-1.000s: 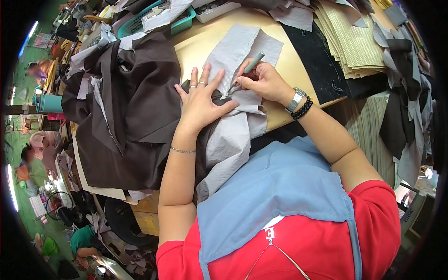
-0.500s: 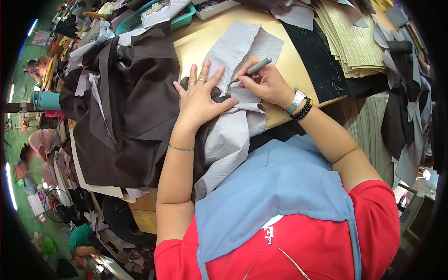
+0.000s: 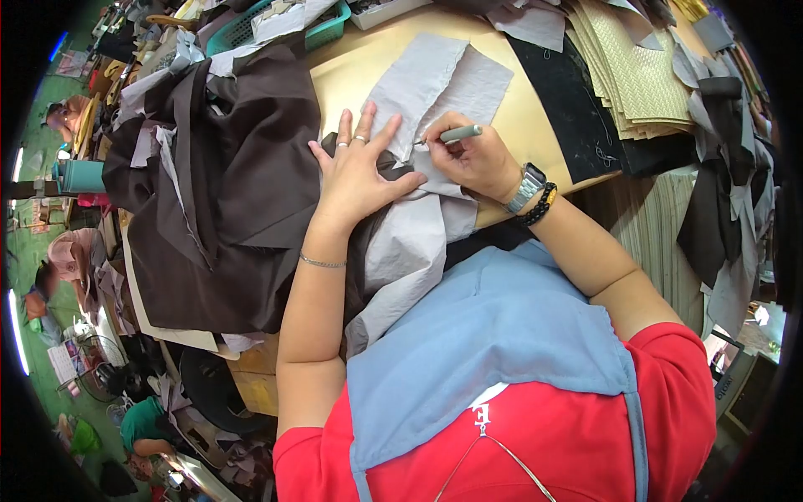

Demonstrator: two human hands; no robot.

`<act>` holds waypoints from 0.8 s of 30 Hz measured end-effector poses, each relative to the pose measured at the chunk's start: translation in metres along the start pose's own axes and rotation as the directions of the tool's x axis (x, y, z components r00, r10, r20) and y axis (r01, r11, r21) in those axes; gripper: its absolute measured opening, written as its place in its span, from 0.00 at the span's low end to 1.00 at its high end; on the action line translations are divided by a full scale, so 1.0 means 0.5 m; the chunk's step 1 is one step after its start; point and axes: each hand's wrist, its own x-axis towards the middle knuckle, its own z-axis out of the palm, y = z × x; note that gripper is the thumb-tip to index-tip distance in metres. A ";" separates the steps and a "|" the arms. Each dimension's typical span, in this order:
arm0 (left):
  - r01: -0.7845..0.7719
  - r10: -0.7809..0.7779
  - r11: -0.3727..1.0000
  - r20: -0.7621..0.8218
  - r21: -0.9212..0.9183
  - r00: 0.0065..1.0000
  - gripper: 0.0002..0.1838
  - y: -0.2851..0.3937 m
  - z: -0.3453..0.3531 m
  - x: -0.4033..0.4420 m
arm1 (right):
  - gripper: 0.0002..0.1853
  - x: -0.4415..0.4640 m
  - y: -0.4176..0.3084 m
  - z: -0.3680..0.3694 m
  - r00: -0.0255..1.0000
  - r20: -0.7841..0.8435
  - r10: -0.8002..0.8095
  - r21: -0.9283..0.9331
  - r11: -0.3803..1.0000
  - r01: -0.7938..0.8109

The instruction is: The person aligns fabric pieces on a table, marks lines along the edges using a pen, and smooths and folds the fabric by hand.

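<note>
My left hand (image 3: 358, 171) lies with fingers spread, pressing on light grey fabric (image 3: 418, 79) and the edge of dark brown cloth (image 3: 251, 142). In my right hand (image 3: 477, 159) is a grey-green pen (image 3: 462, 132), pinched between thumb and fingers. Its tip is close to the grey fabric's seam, just right of my left fingers. The grey fabric has a folded or stitched line running up its middle, and more of it hangs crumpled (image 3: 406, 243) toward my lap. Beneath the fabric is a pale yellow board (image 3: 347, 71).
A teal basket (image 3: 326, 29) holding scraps stands at the back. Woven cream sheets (image 3: 627, 71) are stacked at the right, by black material (image 3: 556, 100). Dark and grey strips (image 3: 723, 184) hang at far right. Other people (image 3: 75, 251) are at the left.
My right hand has turned, and the pen now tilts lower, closer to level. My left hand stays nearly in place, spread on the fabric.
</note>
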 end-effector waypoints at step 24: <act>-0.001 0.001 1.000 -0.029 -0.020 1.000 0.51 0.000 0.002 -0.002 | 0.07 0.000 0.000 -0.021 0.951 0.096 0.293 0.306 0.901 -0.309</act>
